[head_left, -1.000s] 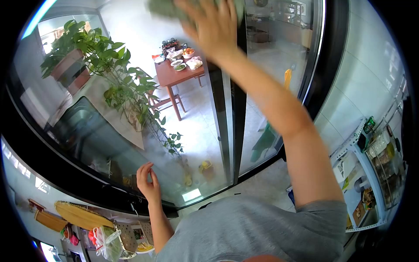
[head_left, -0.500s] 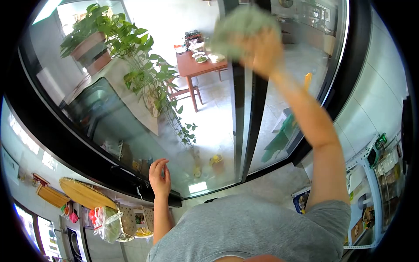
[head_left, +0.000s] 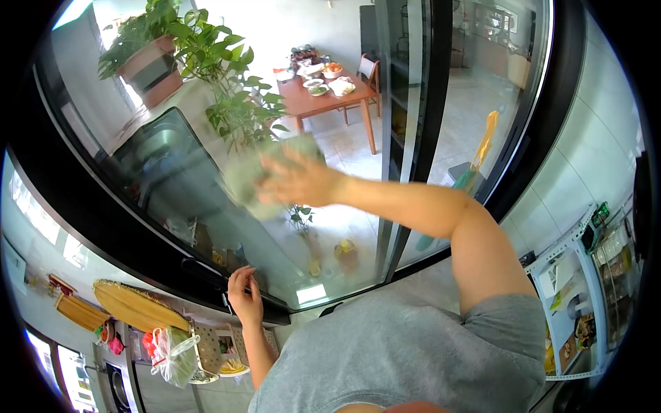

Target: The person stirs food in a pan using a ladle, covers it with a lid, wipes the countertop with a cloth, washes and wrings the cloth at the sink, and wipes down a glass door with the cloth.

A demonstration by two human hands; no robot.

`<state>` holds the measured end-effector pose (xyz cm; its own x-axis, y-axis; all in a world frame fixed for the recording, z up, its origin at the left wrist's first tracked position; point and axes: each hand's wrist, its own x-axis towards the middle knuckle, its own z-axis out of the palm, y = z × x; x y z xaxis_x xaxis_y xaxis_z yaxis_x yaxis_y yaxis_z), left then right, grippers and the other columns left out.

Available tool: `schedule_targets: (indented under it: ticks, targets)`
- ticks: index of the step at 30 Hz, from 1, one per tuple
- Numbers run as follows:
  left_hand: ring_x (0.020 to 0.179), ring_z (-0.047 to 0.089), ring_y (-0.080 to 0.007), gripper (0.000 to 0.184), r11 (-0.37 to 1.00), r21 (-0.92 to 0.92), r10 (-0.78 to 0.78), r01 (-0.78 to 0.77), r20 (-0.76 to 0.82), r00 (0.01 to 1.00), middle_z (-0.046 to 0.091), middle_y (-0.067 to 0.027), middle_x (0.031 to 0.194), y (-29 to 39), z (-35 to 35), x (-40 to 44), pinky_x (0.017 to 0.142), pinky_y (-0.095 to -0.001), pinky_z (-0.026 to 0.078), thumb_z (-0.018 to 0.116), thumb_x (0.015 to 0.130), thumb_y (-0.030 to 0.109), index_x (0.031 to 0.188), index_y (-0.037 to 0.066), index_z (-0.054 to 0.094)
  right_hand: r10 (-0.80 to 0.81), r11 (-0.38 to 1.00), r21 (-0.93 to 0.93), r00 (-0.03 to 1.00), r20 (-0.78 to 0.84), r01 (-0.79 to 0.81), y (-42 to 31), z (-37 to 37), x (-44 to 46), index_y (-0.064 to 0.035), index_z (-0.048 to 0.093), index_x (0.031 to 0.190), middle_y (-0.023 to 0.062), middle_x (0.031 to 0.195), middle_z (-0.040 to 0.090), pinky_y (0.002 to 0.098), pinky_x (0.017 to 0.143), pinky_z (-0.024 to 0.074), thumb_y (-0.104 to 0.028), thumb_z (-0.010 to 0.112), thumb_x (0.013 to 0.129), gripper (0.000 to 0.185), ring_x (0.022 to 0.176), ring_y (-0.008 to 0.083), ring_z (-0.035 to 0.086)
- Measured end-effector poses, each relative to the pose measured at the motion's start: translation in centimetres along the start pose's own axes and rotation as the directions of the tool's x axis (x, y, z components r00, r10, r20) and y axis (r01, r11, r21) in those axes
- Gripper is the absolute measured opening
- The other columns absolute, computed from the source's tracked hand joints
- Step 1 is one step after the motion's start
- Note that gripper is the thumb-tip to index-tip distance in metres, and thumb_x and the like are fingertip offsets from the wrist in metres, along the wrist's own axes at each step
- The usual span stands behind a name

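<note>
My right hand (head_left: 303, 180) presses a pale green cloth (head_left: 246, 180) against the glass door (head_left: 344, 227), fingers spread over it. Both hand and cloth are smeared by motion. They are around the middle of the left glass panel, in front of the trailing leaves seen beyond. My left hand (head_left: 246, 297) is low at the door's black frame (head_left: 200, 282), close to the handle. Its fingers are loosely bent and apart, with nothing visible in them; whether they touch the frame I cannot tell.
Through the glass show a potted plant (head_left: 153, 72), a wooden table (head_left: 313, 103) with dishes, and a bottle (head_left: 345, 255). At right stands a blue-white shelf rack (head_left: 582, 289). At lower left hang a round wooden board (head_left: 134, 303) and a plastic bag (head_left: 172, 354).
My right hand has swept the cloth from the upper right, near the black upright frame, down and left across the glass. My left hand has lowered slightly beside the frame.
</note>
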<state>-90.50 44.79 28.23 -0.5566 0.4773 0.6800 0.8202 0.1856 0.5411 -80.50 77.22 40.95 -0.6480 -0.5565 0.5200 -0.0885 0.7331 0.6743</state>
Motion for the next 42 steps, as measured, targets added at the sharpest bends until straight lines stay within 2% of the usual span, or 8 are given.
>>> schedule_targets:
  ticks: [4,11,17,20,29,33,35,42]
  targets:
    - [0.092,0.066,-0.0241,0.016,0.996,-0.032,-0.086,0.086,-0.01,0.996,0.069,-0.0118,0.106,-0.7,-1.9,-0.8,0.076,-0.0308,0.053,0.059,0.09,-0.005,0.101,0.001,0.07,-0.161,0.985,-0.05,0.986,0.049,0.163,-1.1,0.5,-8.2,-0.026,0.049,0.146,-0.0036,0.157,0.044,0.0513,0.128,0.0096,-0.028,0.055,0.094,0.052,0.154,0.0256,0.024]
    - [0.085,0.066,-0.0228,0.014,0.972,-0.038,-0.229,0.232,0.067,0.971,0.067,-0.012,0.101,-2.8,-1.9,-3.3,0.069,-0.029,0.052,0.058,0.091,-0.005,0.099,0.0,0.069,0.52,0.713,-0.292,0.76,-0.39,-0.638,22.0,-17.2,-3.9,-0.0253,0.058,0.141,0.0055,0.152,0.049,0.052,0.12,0.0256,-0.053,0.064,0.09,0.058,0.142,0.0415,0.037]
    - [0.092,0.067,-0.0292,0.016,0.993,-0.07,-0.09,0.098,0.105,0.99,0.068,-0.0142,0.102,-0.8,1.3,-0.9,0.08,-0.0352,0.053,0.06,0.088,-0.006,0.099,0.0,0.069,0.46,0.445,-0.412,0.598,-0.656,-0.795,22.0,-16.2,0.7,-0.0144,0.041,0.153,0.0101,0.158,0.041,0.0551,0.119,0.0234,-0.042,0.056,0.096,0.066,0.143,0.0396,0.036]
    - [0.097,0.066,-0.0321,0.018,0.994,-0.074,-0.073,0.084,0.149,0.986,0.068,-0.0145,0.106,-0.8,2.1,-1.4,0.086,-0.038,0.053,0.061,0.085,-0.007,0.1,0.0,0.068,0.59,0.707,-0.203,0.723,-0.361,-0.678,10.4,-8.6,-3.0,-0.0347,0.047,0.151,0.0005,0.163,0.035,0.0704,0.113,0.0226,-0.05,0.061,0.09,0.064,0.144,0.0507,0.028]
    - [0.095,0.066,-0.0311,0.016,0.995,0.024,-0.103,0.1,0.165,0.981,0.068,-0.0126,0.104,-2.7,-1.8,-4.1,0.082,-0.0363,0.053,0.06,0.086,-0.006,0.098,0.001,0.069,0.064,0.995,-0.1,0.933,0.354,-0.03,-6.5,0.7,-20.5,-0.0327,0.059,0.137,-0.0092,0.142,0.055,0.0487,0.124,0.0208,-0.019,0.059,0.084,0.055,0.15,0.022,0.031]
    - [0.094,0.066,-0.0297,0.016,0.967,0.033,-0.254,0.252,0.155,0.955,0.068,-0.0129,0.103,-4.1,-2.2,-5.6,0.078,-0.0353,0.053,0.06,0.087,-0.006,0.098,0.0,0.068,0.525,0.837,-0.199,0.851,0.031,-0.509,5.9,-7.1,-16.1,-0.0283,0.07,0.119,0.0043,0.129,0.063,0.0555,0.109,0.0368,-0.036,0.07,0.079,0.041,0.122,0.0364,0.053]
    - [0.092,0.066,-0.0292,0.015,0.977,0.016,-0.213,0.214,0.181,0.96,0.068,-0.0132,0.103,-4.2,-2.2,-6.3,0.076,-0.0347,0.053,0.059,0.088,-0.006,0.098,0.0,0.068,0.515,0.716,-0.284,0.757,-0.403,-0.638,12.4,-11.5,-11.3,-0.0232,0.064,0.13,0.0102,0.131,0.061,0.0583,0.107,0.0361,-0.048,0.071,0.082,0.055,0.12,0.0426,0.051]
    - [0.091,0.065,-0.0234,0.018,0.988,-0.02,-0.148,0.155,0.202,0.968,0.068,-0.0128,0.108,-3.2,-0.7,-4.7,0.076,-0.0308,0.053,0.059,0.089,-0.006,0.102,0.0,0.069,0.523,0.51,-0.239,0.518,-0.677,-0.827,17.1,-13.6,-1.5,-0.0189,0.046,0.15,0.0101,0.151,0.048,0.0537,0.119,0.0252,-0.036,0.061,0.093,0.062,0.138,0.0409,0.04]
